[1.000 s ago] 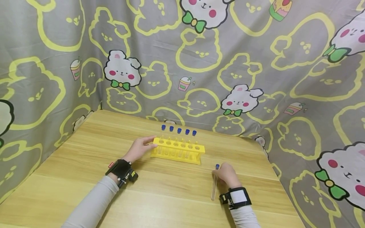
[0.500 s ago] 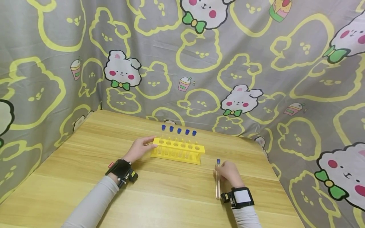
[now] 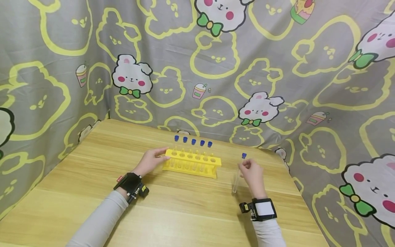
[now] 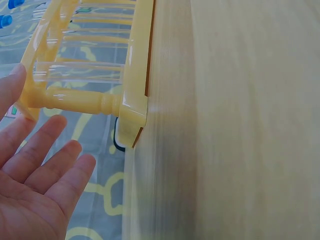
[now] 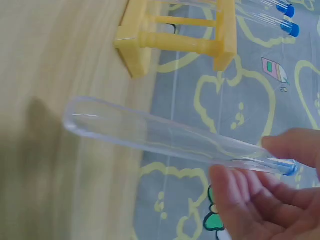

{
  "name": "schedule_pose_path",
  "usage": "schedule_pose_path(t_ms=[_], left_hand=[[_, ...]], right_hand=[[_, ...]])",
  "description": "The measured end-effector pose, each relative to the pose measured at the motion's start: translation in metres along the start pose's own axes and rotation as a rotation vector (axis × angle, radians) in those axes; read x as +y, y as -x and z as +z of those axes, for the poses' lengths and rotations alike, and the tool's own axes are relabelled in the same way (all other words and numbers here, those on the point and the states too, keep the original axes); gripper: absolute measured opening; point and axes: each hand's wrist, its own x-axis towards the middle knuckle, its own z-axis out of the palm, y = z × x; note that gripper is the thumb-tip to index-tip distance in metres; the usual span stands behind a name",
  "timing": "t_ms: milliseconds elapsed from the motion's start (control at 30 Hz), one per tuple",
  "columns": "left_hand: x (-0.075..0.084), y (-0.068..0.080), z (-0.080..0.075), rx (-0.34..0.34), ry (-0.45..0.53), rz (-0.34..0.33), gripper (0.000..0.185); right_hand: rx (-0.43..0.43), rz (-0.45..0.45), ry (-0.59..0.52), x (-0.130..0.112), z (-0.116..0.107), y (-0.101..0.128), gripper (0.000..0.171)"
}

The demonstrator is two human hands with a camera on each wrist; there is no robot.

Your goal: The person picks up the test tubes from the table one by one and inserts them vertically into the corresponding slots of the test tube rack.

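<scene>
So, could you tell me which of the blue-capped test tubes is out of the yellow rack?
The test tube pinched by the right hand, held tilted above the table; the other five tubes stand upright in the rack.

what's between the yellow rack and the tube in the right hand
Only bare wooden table between the yellow rack and the test tube, seen in the head view.
</scene>
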Motion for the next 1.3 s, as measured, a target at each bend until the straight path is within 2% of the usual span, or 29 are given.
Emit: schedule_pose_path(t_ms=[300, 467, 700, 900, 1133, 1300], left_hand=[[-0.001, 0.000, 0.000, 0.001, 0.003, -0.004, 0.056], [-0.001, 0.001, -0.001, -0.002, -0.001, -0.008, 0.057], [0.001, 0.000, -0.002, -0.004, -0.024, -0.015, 0.057], [0.001, 0.000, -0.002, -0.015, -0.018, -0.015, 0.058], [0.001, 0.000, -0.002, -0.014, -0.012, -0.020, 0.059], [0.002, 0.000, -0.002, -0.012, -0.010, -0.019, 0.059]], right_hand=[[0.280, -0.202, -0.076, -0.035, -0.005, -0.010, 0.024], [0.364, -0.315, -0.125, -0.057, -0.002, -0.013, 0.026], [0.351, -0.354, -0.202, -0.077, 0.011, -0.015, 0.024], [0.337, -0.360, -0.197, -0.085, 0.025, -0.017, 0.024], [0.299, -0.357, -0.174, -0.086, 0.039, -0.019, 0.022], [0.255, -0.332, -0.132, -0.077, 0.051, -0.019, 0.021]])
